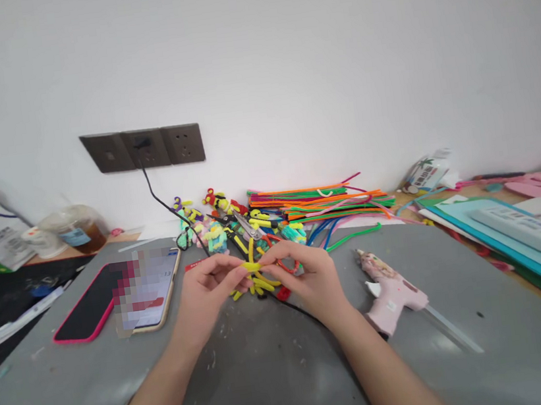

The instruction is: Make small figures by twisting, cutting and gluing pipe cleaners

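Note:
A yellow pipe cleaner [252, 267] is pinched between both hands above the grey mat. My left hand [218, 282] grips it from the left with thumb and fingertips. From the right, my right hand [304, 268] pinches it close to the same spot, and a bent yellow length rises between them. Short yellow pieces [262, 286] lie just beneath the fingers. Right behind the hands are pliers [246, 225], orange-handled scissors [289, 265] partly covered by my right hand, and small figures of twisted pipe cleaner [223, 202].
A pink glue gun [395, 292] with a clear stick lies at right. Two phones [89, 306] rest at left. Bundled pipe cleaners [320, 199] line the wall. A black cord [152, 188] runs from the socket. A drink cup [79, 231] stands back left; folders [515, 243] lie far right.

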A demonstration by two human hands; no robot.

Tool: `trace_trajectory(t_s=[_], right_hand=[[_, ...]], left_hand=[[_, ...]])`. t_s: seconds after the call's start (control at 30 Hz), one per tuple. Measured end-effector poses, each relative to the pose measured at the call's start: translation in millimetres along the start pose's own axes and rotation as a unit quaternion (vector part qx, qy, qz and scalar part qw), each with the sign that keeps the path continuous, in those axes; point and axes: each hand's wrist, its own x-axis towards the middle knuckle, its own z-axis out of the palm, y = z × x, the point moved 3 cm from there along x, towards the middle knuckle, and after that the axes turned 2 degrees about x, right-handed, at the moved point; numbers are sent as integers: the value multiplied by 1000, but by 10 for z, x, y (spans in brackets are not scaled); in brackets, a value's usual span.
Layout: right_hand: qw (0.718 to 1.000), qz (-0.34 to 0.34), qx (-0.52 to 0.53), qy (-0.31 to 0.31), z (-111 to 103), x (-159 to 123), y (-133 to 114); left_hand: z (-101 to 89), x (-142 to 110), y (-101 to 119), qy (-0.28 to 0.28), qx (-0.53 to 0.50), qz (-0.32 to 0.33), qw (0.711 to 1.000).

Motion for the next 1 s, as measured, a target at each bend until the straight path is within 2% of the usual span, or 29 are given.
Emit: trace_trajectory(t_s=[0.17, 0.33, 0.63, 0.77, 1.0], right_hand=[[1000, 15, 8, 0, -7, 1, 0], [1000, 21, 13, 1, -1, 8, -12], [998, 46, 42, 23, 49, -15, -20], [998, 48, 37, 19, 44, -2, 9], [1000, -1, 3, -15, 73, 5, 3]], left_hand=[[-51, -37, 76, 22, 131, 101, 986], [-53, -47, 101, 42, 174, 139, 974], [-34, -103, 124, 64, 188, 166, 966], [-3, -61, 103, 39, 170, 147, 974], [-9, -13, 41, -5, 181, 145, 973]])
